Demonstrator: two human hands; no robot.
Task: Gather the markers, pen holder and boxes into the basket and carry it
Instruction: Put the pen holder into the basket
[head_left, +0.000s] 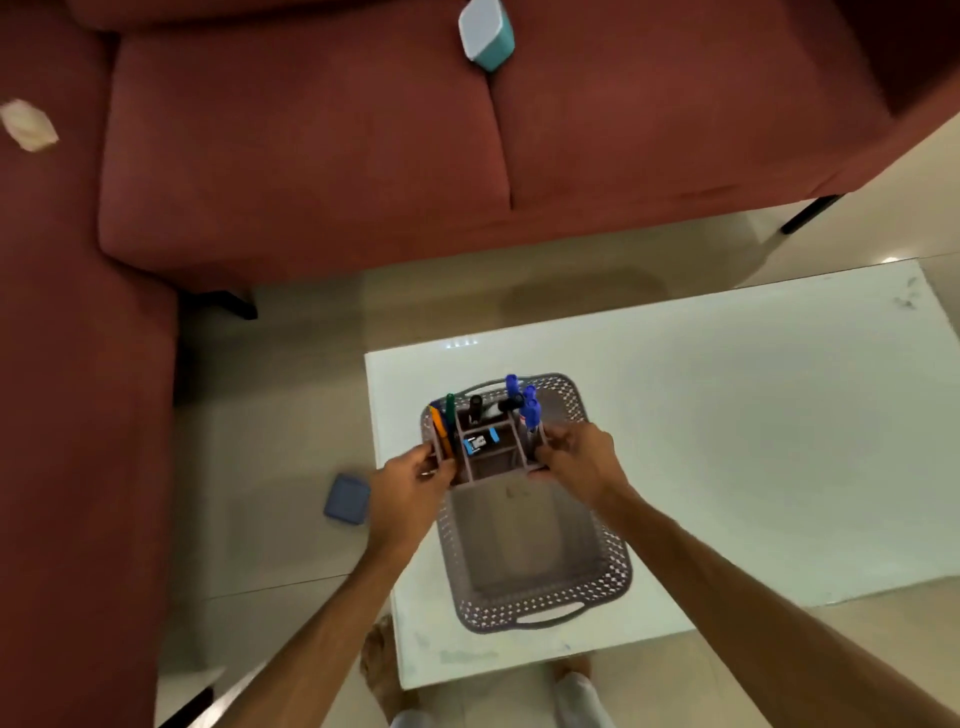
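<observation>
Both hands clasp the holder (485, 447), left grip (410, 480) and right grip (579, 457) on its sides. It sits at the far end of the basket (613, 566) on the worktop (753, 441), markers (527, 405) upright inside.

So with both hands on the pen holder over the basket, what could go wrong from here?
1. The markers stand loose and tall in the pen holder; a tilt while the left hand and right hand lower it could spill them.
2. The basket sits near the table corner, so a nudge might slide it off.
3. The blue box on the floor and the teal box on the sofa could be forgotten.
</observation>
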